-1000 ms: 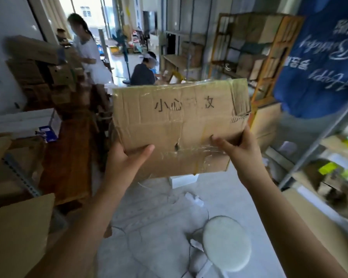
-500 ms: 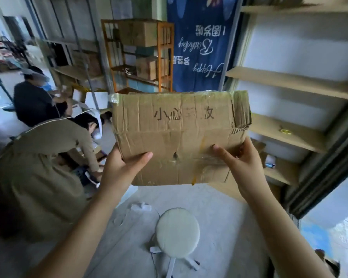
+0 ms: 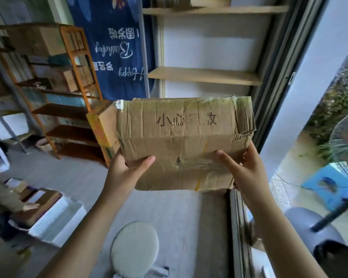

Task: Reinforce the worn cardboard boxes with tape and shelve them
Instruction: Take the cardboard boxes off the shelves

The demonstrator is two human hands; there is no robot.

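Facing wooden wall shelves (image 3: 205, 76) at far centre, taped, creased cardboard box (image 3: 184, 143) held mid-air before them, left hand (image 3: 127, 173) gripping its lower left corner, right hand (image 3: 246, 169) gripping lower right, round stool (image 3: 134, 247) near below.

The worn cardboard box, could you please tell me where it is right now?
In the head view, the cardboard box is centre frame, held between the left hand and right hand, before the wooden shelf.
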